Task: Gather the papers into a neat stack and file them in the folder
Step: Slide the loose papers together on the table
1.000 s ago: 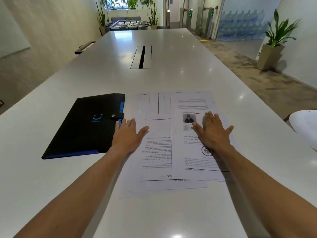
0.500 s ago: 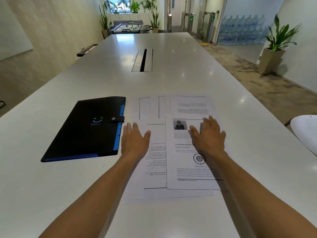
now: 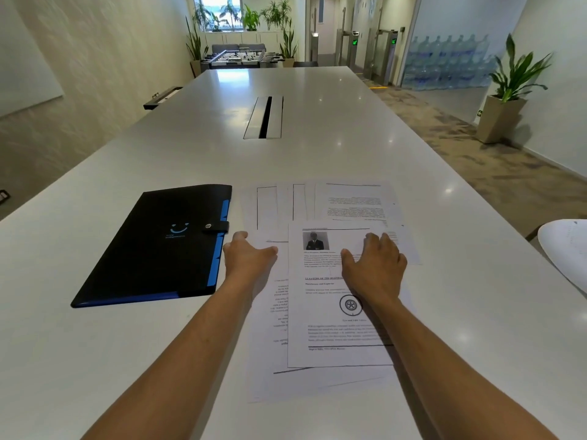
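Observation:
Several printed papers (image 3: 317, 312) lie overlapped and skewed on the white table (image 3: 317, 160). The top sheet carries a small portrait photo and a wheel emblem. My left hand (image 3: 247, 258) presses palm down on the left edge of the pile, its fingers curled. On the top sheet rests my right hand (image 3: 374, 265), also palm down with fingers bent. To the left of the papers lies a black folder (image 3: 152, 249) with blue edges and a snap strap, closed and flat.
A metal cable slot (image 3: 265, 117) is set into the table's middle, farther away. A white chair back (image 3: 565, 249) sits at the right edge. A potted plant (image 3: 505, 100) stands on the carpet to the right.
My right hand has slid the top sheet leftward over the pile. Both hands have drawn closer to me and their fingers have curled from flat.

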Tool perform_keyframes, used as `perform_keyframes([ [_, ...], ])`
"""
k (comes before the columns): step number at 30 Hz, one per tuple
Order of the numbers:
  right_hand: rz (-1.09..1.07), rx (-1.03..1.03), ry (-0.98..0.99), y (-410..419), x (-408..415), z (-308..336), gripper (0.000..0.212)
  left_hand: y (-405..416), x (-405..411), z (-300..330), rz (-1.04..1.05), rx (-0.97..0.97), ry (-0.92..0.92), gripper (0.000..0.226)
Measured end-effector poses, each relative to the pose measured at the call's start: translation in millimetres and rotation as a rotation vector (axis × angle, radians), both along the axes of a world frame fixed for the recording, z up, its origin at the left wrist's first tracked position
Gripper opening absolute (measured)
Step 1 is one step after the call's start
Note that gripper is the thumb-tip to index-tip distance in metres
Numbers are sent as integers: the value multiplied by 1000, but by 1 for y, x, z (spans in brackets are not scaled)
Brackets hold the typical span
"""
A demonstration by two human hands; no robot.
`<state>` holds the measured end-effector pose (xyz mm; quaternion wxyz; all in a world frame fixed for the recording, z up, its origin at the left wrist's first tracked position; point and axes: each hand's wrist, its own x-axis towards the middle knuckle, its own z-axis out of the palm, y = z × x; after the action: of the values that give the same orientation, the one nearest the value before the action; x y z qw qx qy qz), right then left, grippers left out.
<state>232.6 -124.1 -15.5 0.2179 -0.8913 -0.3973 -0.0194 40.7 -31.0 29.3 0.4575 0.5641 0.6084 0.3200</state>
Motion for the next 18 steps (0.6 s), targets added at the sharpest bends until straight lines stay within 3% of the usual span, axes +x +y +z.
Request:
perform_keyframes([
  [10,26,104,131,8,-29,2,66,-3,6,-10,-79,-206,-247,91],
  [15,34,219,262,8,-38,10,61,-6,8,-14,-189,-203,-301,50],
  [18,10,340,370,7,-31,20,63,-4,5,-7,-256,-98,-396,43],
])
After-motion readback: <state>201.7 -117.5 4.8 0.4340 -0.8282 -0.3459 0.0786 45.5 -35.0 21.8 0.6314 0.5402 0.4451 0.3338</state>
